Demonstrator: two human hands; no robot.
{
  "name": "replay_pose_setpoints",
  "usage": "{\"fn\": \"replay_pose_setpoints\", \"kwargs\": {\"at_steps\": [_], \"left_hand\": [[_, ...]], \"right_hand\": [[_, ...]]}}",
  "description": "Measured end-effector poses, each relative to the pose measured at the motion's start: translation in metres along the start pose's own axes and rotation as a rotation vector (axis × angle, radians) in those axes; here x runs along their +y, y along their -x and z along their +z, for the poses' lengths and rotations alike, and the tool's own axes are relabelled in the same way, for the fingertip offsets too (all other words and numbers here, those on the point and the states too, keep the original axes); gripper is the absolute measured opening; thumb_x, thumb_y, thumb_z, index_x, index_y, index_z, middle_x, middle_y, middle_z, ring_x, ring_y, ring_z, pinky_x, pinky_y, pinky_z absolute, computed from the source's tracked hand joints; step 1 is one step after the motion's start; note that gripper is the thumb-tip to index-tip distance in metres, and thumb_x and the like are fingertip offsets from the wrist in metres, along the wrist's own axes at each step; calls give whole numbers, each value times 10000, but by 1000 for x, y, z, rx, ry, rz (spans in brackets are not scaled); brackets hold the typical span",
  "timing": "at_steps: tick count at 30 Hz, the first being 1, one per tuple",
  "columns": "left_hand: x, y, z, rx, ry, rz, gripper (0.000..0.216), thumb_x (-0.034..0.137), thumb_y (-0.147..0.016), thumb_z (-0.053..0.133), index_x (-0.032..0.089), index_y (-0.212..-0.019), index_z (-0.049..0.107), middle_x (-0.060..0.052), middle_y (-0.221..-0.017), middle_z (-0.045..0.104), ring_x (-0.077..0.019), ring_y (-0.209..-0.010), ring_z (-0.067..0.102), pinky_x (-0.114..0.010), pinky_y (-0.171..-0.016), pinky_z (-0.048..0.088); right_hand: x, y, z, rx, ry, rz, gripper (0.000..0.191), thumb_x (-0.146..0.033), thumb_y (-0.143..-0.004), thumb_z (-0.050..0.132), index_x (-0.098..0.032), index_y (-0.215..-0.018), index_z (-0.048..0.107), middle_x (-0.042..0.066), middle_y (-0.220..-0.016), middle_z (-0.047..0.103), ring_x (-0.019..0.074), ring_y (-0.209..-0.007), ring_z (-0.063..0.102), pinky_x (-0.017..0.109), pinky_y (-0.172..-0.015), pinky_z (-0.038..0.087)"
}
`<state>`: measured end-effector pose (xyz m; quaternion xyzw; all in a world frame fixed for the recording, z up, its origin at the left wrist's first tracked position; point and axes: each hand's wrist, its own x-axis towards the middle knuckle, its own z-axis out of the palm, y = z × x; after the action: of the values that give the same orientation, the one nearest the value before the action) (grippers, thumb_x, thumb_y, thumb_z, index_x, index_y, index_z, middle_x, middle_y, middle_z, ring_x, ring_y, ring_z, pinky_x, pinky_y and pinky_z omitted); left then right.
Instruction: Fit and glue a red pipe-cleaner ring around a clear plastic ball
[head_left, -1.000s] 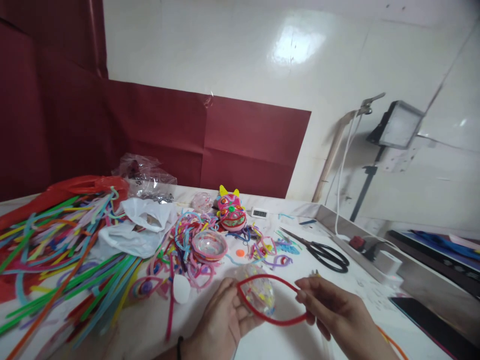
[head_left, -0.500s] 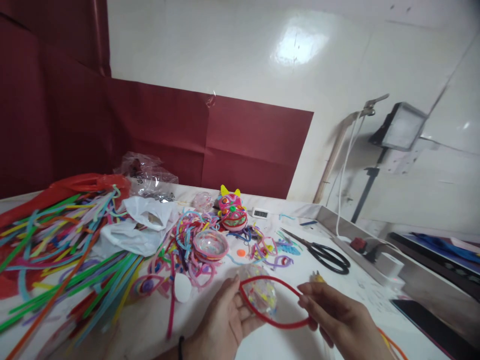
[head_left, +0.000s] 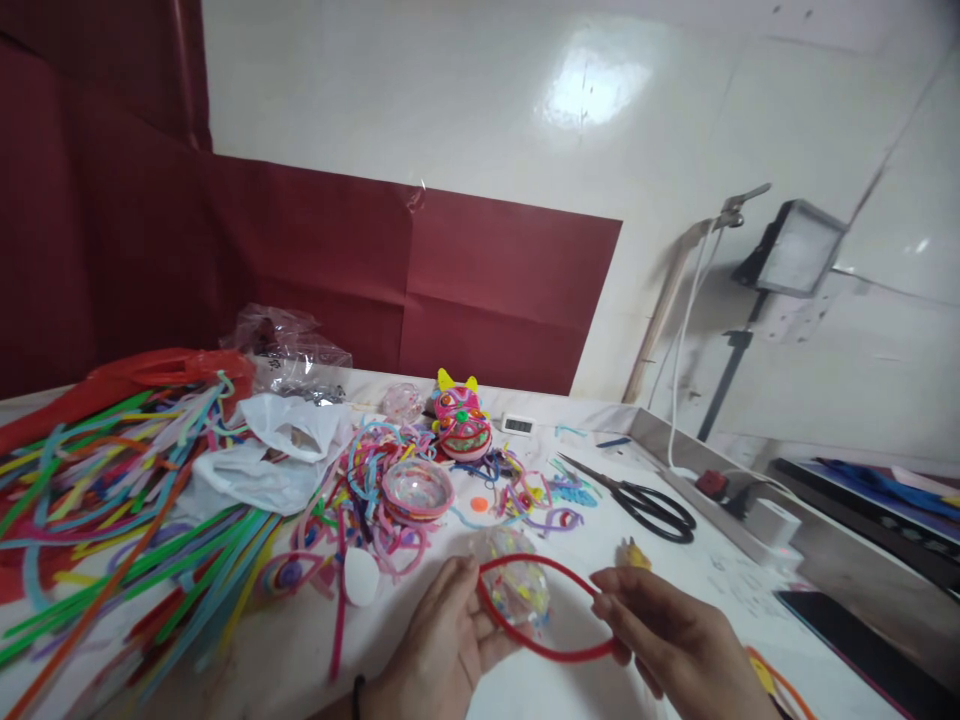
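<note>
A red pipe cleaner (head_left: pixel 556 656) is bent into a pointed, leaf-shaped loop between my hands. My left hand (head_left: pixel 442 635) pinches its left tip between thumb and fingers, palm turned up. At the opposite end, my right hand (head_left: pixel 667 630) grips the loop with thumb and fingertips. Behind the loop, close to my left fingers, is a clear rounded plastic piece (head_left: pixel 517 585) with coloured bits; whether those fingers touch it, I cannot tell. Farther back stands a pink animal head (head_left: pixel 457 415) with yellow ears, and a clear bowl (head_left: pixel 418 490) rimmed in pink.
Pipe cleaners in many colours (head_left: pixel 127 560) spread over the left side, beside a white plastic bag (head_left: pixel 277 480). Black-handled scissors (head_left: pixel 652 505) lie to the right. A phone (head_left: pixel 862 640) rests near the right edge, below a power strip (head_left: pixel 772 530). A small digital display (head_left: pixel 517 425) sits at the back.
The view has shifted slightly. Both hands keep their hold on the red loop, which has barely changed shape.
</note>
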<state>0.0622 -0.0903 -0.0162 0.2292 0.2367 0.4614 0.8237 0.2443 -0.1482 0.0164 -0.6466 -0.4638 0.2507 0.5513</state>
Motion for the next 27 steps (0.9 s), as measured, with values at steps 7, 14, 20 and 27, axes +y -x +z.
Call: {"fn": "replay_pose_setpoints", "kwargs": {"at_steps": [7, 14, 20, 27], "left_hand": [[-1, -1, 0, 56, -35, 38, 83, 219, -902, 543, 201, -971, 502, -101, -933, 763, -231, -822, 722, -400, -792, 537], [1, -3, -3, 28, -118, 37, 257, 308, -882, 578, 185, -1089, 487, -97, -931, 727, -253, -875, 702, -400, -810, 514], [2, -3, -5, 7, -154, 60, 344, 375, -812, 656, 197, -1077, 527, -130, -998, 705, -304, -1013, 660, -438, -904, 472], [-1, -5, -7, 30, -162, 43, 377, 384, -838, 608, 263, -1184, 516, -101, -1118, 687, -280, -1149, 584, -420, -966, 436]], "right_hand": [[3, 0, 0, -55, -22, 1, 430, -562, -632, 724, -159, -781, 702, -35, -437, 510, 96, -374, 412, 198, -351, 296], [10, -1, 5, -110, -41, 0, 430, -565, -699, 681, -154, -827, 671, -32, -459, 535, 95, -376, 408, 193, -354, 293], [18, 0, 2, -52, 170, -195, 353, -527, -800, 611, -188, -849, 696, 12, -599, 634, 137, -487, 539, 233, -440, 402], [2, 15, 3, 164, 570, -999, 178, -265, -888, 577, -191, -1024, 666, 125, -995, 663, 269, -929, 619, 397, -758, 514]]}}
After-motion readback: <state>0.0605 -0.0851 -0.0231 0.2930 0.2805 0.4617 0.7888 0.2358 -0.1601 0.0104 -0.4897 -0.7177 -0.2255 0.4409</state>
